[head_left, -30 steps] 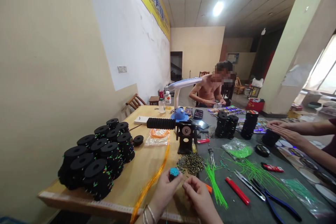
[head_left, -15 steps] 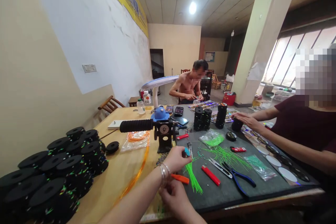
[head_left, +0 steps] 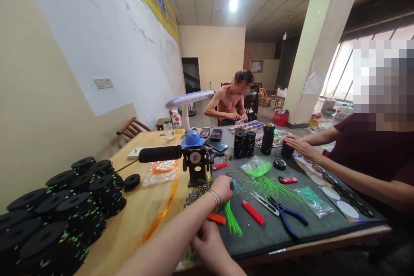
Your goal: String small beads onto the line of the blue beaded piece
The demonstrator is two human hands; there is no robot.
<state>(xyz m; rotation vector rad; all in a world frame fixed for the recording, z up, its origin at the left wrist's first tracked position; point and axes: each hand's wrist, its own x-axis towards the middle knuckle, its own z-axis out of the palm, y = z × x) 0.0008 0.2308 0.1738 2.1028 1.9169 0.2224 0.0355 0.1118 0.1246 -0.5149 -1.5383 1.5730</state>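
My left hand (head_left: 224,187), with bracelets on the wrist, reaches over the table just in front of the black winding device (head_left: 196,161). Its fingers are curled together beside a small blue piece (head_left: 234,184); what they pinch is hidden. Closer to me, my right hand (head_left: 210,241) is closed near the table edge, its grip too hidden to name. An orange-handled piece (head_left: 216,218) lies between the two hands. Bright green strands (head_left: 232,220) lie bundled right of my hands. A pile of small beads (head_left: 196,195) is partly covered by my left forearm.
Stacks of black foam spools (head_left: 64,207) fill the left side. On the grey mat are a red lighter (head_left: 252,212), thread snips (head_left: 265,203), blue-handled pliers (head_left: 291,217) and a bag of green pieces (head_left: 313,200). A co-worker's hands (head_left: 299,146) hold a spool; another person sits behind.
The whole view has shifted slightly, with the table sliding a little left. My left hand has moved slightly forward, toward the beads on the mat. My right hand stays near the table edge.
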